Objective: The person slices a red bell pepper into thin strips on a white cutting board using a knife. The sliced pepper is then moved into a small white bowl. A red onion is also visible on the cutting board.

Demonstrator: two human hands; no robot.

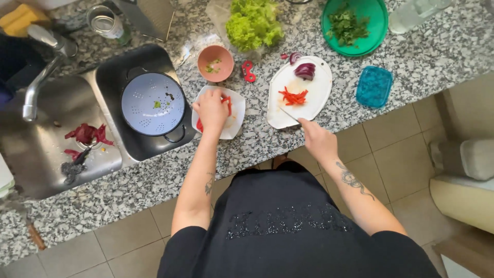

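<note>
Head view shows me my left hand [211, 107] pinching soft, slippery red pepper strips [228, 103] in the white square dish [236, 116], best lifted in loose bunches, while my right hand [315, 138] grips a knife [288, 115] at the white cutting board [319, 87].

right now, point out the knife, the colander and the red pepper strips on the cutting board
knife [289, 115], head view, on the blade.
colander [153, 103], head view, on its perforated inner bottom.
red pepper strips [293, 96], head view, on the middle of the pile.
</note>
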